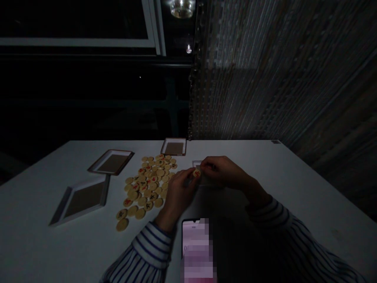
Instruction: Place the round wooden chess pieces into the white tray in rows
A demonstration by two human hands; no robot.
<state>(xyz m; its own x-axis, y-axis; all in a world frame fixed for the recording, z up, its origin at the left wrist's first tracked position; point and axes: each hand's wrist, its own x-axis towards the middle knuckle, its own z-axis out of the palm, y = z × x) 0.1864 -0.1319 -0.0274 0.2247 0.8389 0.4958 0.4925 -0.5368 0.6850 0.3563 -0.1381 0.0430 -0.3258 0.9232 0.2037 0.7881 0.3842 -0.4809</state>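
Note:
Both my hands meet over the middle of a white table point(294, 184). My left hand point(178, 192) pinches a round wooden game piece point(196, 173) with a red character on it. My right hand point(225, 171) is curled, its fingertips touching the same piece from the right. Under my right hand lies a small white tray point(196, 162), mostly hidden. Left of my hands, several more round wooden pieces point(149, 184) with red or dark characters lie spread flat on the table.
Three shallow white-rimmed trays with brown bottoms lie on the table: one at front left point(82, 200), one behind it point(111, 161), one at the back centre point(174, 147). A lit phone point(196, 247) sits near the front edge. A beaded curtain point(279, 70) hangs behind the table.

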